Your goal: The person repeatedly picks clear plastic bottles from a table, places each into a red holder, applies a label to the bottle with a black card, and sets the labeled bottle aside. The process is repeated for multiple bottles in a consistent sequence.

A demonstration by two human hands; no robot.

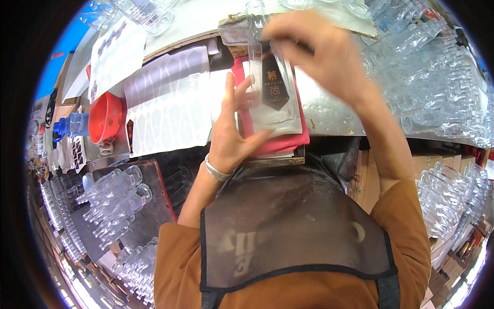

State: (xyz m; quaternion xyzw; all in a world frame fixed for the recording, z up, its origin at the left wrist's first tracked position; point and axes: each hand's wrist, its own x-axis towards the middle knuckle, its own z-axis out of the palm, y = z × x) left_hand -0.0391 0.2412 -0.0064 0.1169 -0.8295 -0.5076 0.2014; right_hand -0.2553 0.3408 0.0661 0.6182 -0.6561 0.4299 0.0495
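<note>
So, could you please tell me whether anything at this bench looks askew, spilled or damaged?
Nothing stands out. Both hands, left and right, hold the clear flat glass bottle with its dark label over the red cloth. The right hand is blurred, so finer flaws cannot be judged.

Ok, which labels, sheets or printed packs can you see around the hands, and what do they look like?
Dark label: on the clear glass bottle both hands hold, pointed lower end, gold marks.
White label sheets: left of the bottle, pale repeated cutouts.
Black-patterned white sheet: further left, above the red bowl.
</note>
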